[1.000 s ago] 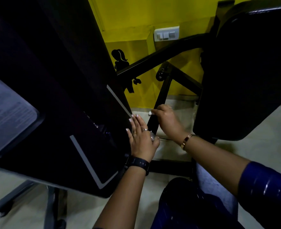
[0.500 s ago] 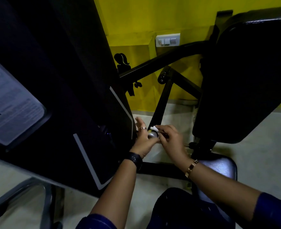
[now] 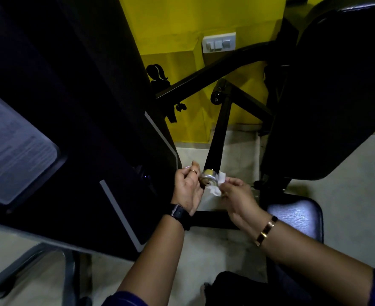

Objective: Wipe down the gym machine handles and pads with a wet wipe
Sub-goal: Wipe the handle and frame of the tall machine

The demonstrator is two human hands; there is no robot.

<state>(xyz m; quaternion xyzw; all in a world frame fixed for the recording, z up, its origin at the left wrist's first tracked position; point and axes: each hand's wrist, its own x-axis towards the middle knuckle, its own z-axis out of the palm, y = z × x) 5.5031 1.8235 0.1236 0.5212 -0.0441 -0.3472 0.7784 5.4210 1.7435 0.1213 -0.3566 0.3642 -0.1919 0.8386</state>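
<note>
Both hands [image 3: 188, 191] apparently at handle [image 3: 215, 151].

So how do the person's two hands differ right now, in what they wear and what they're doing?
The right hand pinches a crumpled white wipe against the handle's silver end cap; the left hand holds no wipe and curls beside the cap from the other side. The left wrist carries a dark watch, the right wrist a gold bracelet. A ring shows only on the left hand. Both hands meet at the same handle end.

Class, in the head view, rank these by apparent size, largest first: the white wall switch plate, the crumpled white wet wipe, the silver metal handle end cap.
1. White wall switch plate
2. Crumpled white wet wipe and silver metal handle end cap: look alike in size, so unranked; both sit much nearer the camera.
</note>
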